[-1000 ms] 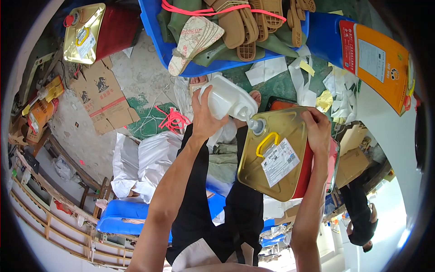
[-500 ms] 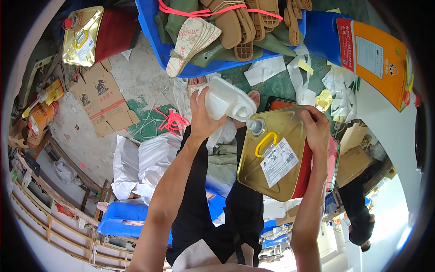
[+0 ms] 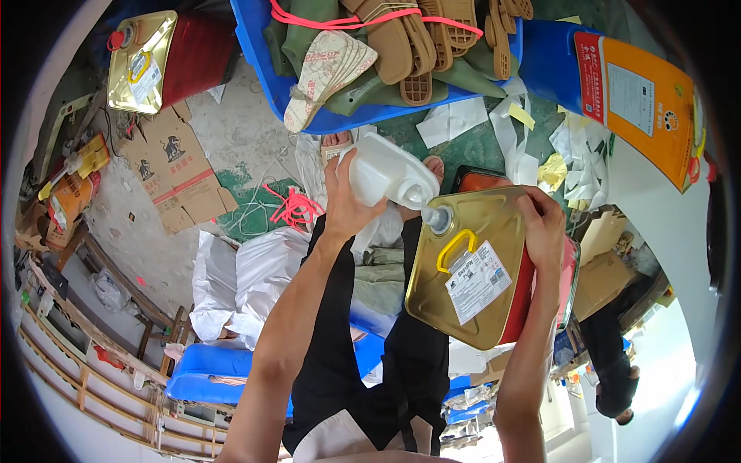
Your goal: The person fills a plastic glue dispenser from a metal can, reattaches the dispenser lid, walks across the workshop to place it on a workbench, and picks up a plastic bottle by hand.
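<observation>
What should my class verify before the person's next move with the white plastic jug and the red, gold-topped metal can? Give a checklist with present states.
1. Left hand gripping the white plastic jug: ok.
2. Right hand holding the edge of the red, gold-topped metal can: ok.
3. Jug's round mouth close beside the pale round plastic spout: ok.
4. Liquid flowing between them: cannot tell.
5. Can supported underneath: cannot tell; its underside is hidden.
6. Grey-and-green floor tidy: not ok; tangled pink cord lies there.
</observation>
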`<state>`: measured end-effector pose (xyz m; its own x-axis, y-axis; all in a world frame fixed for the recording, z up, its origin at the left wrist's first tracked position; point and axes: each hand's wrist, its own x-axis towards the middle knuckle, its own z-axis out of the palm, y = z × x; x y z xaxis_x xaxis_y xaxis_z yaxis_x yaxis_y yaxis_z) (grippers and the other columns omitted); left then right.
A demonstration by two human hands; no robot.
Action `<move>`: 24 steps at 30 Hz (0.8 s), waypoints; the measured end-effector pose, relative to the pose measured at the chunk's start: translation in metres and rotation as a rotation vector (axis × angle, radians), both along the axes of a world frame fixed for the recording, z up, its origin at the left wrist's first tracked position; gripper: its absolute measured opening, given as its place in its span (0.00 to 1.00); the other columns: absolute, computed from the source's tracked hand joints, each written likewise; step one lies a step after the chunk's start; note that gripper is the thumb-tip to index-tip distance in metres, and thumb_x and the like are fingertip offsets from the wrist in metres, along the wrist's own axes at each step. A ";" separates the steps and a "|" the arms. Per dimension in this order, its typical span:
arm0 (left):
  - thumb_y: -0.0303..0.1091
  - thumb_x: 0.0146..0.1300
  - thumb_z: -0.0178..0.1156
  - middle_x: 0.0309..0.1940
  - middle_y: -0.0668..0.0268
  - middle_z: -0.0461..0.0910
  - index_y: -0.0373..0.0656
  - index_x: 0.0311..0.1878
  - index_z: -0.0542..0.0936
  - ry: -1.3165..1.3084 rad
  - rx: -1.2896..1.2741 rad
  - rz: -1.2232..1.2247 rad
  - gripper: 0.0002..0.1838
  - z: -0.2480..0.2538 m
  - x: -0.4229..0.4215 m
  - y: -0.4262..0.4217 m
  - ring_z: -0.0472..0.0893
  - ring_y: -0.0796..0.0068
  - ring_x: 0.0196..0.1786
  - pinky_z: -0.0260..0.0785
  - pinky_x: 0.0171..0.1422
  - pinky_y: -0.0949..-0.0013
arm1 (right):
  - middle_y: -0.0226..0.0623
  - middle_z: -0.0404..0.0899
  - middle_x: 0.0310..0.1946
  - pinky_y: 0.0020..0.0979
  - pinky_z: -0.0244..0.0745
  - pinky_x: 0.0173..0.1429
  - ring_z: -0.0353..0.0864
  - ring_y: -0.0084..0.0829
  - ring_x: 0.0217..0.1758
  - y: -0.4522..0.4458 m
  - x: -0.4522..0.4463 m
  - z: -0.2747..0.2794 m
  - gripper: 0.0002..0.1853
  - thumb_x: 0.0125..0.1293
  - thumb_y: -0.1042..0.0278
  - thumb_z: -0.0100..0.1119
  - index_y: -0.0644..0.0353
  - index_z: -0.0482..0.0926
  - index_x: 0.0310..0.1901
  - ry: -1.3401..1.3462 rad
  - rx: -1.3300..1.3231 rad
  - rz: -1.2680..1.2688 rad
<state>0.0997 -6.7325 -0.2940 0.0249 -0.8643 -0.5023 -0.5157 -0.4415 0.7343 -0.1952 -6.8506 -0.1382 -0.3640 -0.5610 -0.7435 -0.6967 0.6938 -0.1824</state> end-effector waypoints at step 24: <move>0.31 0.39 0.79 0.68 0.40 0.56 0.50 0.76 0.58 -0.020 0.014 -0.002 0.58 0.004 -0.003 0.000 0.59 0.33 0.73 0.63 0.74 0.43 | 0.47 0.88 0.38 0.33 0.78 0.53 0.88 0.36 0.42 -0.002 0.002 -0.003 0.22 0.62 0.56 0.63 0.64 0.86 0.50 -0.002 -0.014 0.038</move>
